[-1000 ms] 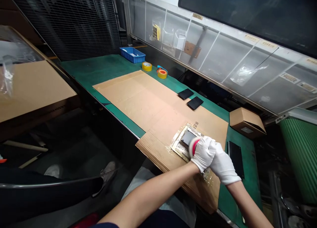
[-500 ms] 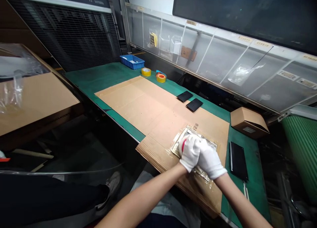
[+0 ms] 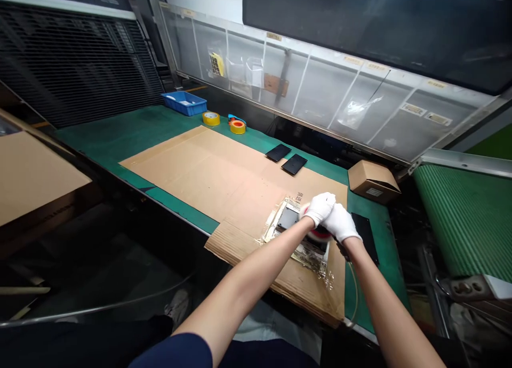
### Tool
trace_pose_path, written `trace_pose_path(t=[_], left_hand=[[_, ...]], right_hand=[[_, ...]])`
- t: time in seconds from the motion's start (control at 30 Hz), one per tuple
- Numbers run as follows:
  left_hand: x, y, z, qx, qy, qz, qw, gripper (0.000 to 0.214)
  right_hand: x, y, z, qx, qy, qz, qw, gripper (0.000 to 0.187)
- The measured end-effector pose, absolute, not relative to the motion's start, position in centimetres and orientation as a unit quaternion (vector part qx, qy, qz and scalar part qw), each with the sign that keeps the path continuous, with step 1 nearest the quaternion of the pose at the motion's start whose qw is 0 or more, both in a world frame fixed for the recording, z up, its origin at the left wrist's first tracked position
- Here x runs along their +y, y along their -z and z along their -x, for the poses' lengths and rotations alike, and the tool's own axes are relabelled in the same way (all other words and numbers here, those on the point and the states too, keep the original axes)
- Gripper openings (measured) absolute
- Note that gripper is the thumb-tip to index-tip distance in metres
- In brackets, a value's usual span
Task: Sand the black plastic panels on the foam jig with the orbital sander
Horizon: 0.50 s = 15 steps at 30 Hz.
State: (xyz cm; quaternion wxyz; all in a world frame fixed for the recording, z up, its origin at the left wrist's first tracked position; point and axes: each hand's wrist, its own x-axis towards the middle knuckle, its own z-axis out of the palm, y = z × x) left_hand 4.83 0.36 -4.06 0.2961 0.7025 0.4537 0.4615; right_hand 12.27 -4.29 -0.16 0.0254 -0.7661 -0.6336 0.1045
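1. Two gloved grips meet over one spot. The left grip (image 3: 318, 209) and right grip (image 3: 341, 225) are both curled closed, knuckles touching. A red thing (image 3: 320, 234) shows just beneath them; whether either clasps it I cannot tell.
2. Under the grips and reaching out to their left lies a film packet (image 3: 311, 257) with a dark panel (image 3: 286, 218) inside. It lies flat on the cardboard sheet (image 3: 224, 170) that covers the green desk (image 3: 120, 133).
3. This looks like pressing or rubbing down on the packet. It would go best with even, flat pressure, strokes in one direction so the film does not wrinkle, and the packet kept from sliding on the cardboard.
4. Just right of the grips a spare panel (image 3: 365, 230) lies on the desk. Beyond them sits a small carton (image 3: 373, 181).
5. Half a second ago the grips covered the packet's middle and hid the panel. Now they sit at its far right part, and the panel shows to their left. The view has also swung rightward.
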Motion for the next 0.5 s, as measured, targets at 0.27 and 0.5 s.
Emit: trace_pose_path(t=[0.27, 0.5], left_hand=[[-10.7, 5.4, -1.0, 0.427, -0.526, -0.664, 0.317, 0.030], [-2.6, 3.6, -6.1, 0.430, -0.389, -0.729, 0.364, 0.030]], right_hand=[[-14.8, 3.3, -10.3, -0.674, -0.060, 0.734, 0.060, 0.036], [-7.6, 1.4, -14.3, -0.627, -0.104, 0.770, 0.049, 0.039]])
